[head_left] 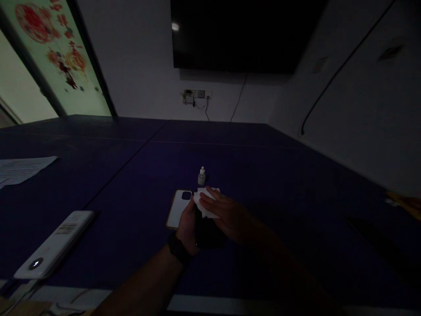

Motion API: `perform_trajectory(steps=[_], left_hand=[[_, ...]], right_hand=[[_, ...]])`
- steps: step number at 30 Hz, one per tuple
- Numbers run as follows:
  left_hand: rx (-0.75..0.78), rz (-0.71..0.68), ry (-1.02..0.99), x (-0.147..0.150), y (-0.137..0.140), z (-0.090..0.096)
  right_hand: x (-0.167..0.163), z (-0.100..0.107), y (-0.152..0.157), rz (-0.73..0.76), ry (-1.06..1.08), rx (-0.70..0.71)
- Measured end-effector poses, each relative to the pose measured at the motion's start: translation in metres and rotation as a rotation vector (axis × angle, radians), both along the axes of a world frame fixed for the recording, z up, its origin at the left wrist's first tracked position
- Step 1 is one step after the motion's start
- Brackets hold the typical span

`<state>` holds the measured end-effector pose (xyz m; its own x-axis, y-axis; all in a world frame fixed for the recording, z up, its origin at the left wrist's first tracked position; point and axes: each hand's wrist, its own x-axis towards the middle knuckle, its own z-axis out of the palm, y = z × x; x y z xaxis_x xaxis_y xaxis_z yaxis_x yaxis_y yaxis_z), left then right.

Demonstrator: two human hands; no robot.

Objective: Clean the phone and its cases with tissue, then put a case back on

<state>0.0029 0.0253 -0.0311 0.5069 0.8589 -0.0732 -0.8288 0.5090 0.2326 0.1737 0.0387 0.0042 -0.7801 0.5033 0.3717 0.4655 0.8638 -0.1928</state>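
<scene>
My left hand, with a dark band on the wrist, is closed around the edge of a black phone, which tilts up above the table. My right hand presses a folded white tissue against the phone's upper part, fingers laid over it. Just left of the phone lies a phone case with a pale back, brownish rim and dark camera square, partly behind my left hand. Beyond the tissue a small dropper bottle with a white cap stands upright.
All this is on a dark blue table. A white power bank with a lit display and a cable lies at left, near printed paper. A dark flat object is faint at right. A large screen hangs on the wall.
</scene>
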Motion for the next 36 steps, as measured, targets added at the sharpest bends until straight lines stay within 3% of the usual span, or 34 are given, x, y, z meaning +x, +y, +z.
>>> perform_trajectory(steps=[2,7,12,18,22,30,32,36], left_hand=[[-0.035,0.007,-0.017,0.0,0.0,0.0],[-0.052,-0.038,-0.021,-0.004,0.002,-0.003],[-0.068,0.032,0.004,-0.005,0.006,-0.002],[-0.117,0.051,-0.007,-0.002,0.005,0.006],[-0.082,0.107,0.117,-0.005,0.006,0.006],[-0.063,0.087,0.087,-0.011,0.005,0.011],[-0.071,0.111,0.091,-0.012,0.005,0.011],[-0.047,0.119,0.129,-0.011,0.003,0.012]], right_hand=[[-0.001,0.0,-0.002,0.062,-0.018,-0.036],[0.0,-0.007,0.0,-0.096,0.012,0.016],[-0.002,-0.008,-0.005,0.043,-0.01,-0.014],[-0.004,-0.011,-0.002,-0.085,0.05,0.038],[-0.011,-0.012,-0.007,0.011,0.06,-0.011],[0.01,-0.011,-0.004,0.067,0.237,-0.182],[0.009,-0.014,-0.001,0.026,0.281,-0.193],[0.007,-0.017,0.0,-0.194,0.423,-0.148]])
